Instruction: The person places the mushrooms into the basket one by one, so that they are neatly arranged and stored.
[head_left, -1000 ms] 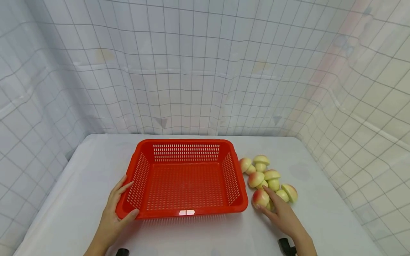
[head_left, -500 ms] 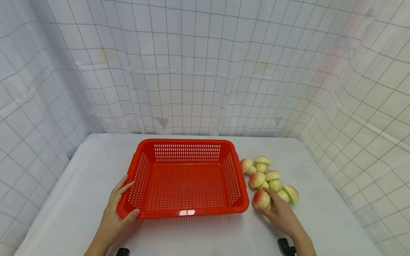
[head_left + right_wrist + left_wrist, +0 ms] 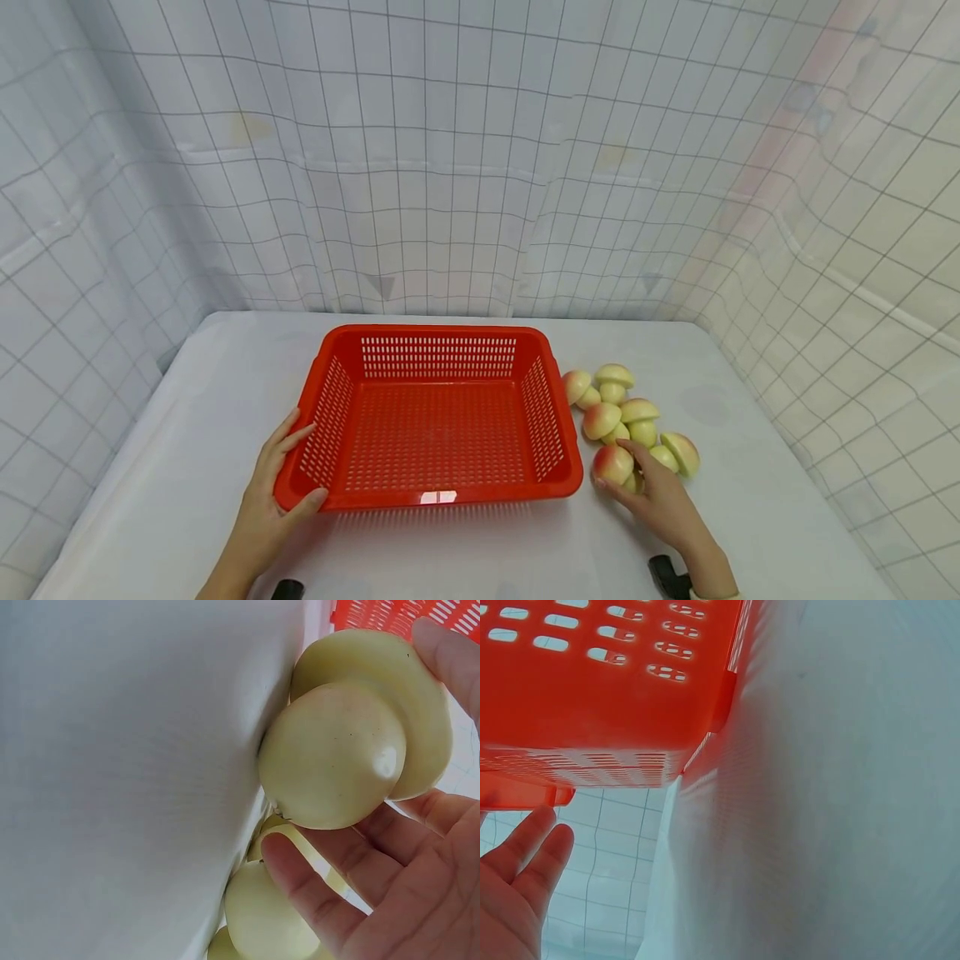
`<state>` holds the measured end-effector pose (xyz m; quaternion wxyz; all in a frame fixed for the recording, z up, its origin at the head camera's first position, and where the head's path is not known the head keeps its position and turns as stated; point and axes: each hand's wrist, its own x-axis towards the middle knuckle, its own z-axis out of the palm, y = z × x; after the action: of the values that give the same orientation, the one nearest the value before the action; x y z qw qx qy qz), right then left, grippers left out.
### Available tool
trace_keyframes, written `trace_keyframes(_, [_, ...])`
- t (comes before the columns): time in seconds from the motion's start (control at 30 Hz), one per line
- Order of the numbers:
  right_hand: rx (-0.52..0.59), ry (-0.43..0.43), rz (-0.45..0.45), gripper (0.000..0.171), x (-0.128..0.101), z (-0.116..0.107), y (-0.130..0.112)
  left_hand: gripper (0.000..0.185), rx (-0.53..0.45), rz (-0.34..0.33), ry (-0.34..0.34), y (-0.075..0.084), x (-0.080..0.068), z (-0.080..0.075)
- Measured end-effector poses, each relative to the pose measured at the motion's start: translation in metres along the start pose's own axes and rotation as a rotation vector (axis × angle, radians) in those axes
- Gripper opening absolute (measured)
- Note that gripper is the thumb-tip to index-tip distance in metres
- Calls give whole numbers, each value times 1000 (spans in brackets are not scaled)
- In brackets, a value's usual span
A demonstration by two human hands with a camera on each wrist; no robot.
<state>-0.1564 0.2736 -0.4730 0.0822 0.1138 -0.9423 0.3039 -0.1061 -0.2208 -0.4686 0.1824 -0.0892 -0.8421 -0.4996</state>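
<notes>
A red plastic basket [image 3: 438, 442] with slotted walls stands on the white-covered table. My left hand [image 3: 262, 500] holds its near left corner, the fingers over the left rim and the thumb on the front rim. In the left wrist view two fingers [image 3: 536, 847] reach up toward the rim. My right hand [image 3: 660, 496] grips a mushroom-shaped piece [image 3: 612, 464] with a red-and-yellow cap, right of the basket. The right wrist view shows this mushroom's pale round stem [image 3: 334, 757] between thumb and fingers, its low side close to the cloth.
Several more mushroom-shaped pieces lie in a cluster behind and beside the right hand, one of them [image 3: 681, 452] farthest right and another [image 3: 576, 386] close to the basket's right wall. White grid-patterned curtains [image 3: 450, 167] enclose the table at the back and sides.
Almost nothing has moved. The whole head view shifts very slightly, while both hands keep their places on the basket and the mushroom-shaped piece.
</notes>
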Motion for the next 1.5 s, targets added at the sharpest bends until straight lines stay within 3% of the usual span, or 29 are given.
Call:
trace_keyframes(0.6, [23, 7, 100, 68, -3, -3, -2, 71, -27, 3, 2, -3, -2, 2])
trace_keyframes(1.5, [118, 292, -54, 51, 4, -13, -7, 70, -33, -8, 2, -2, 3, 1])
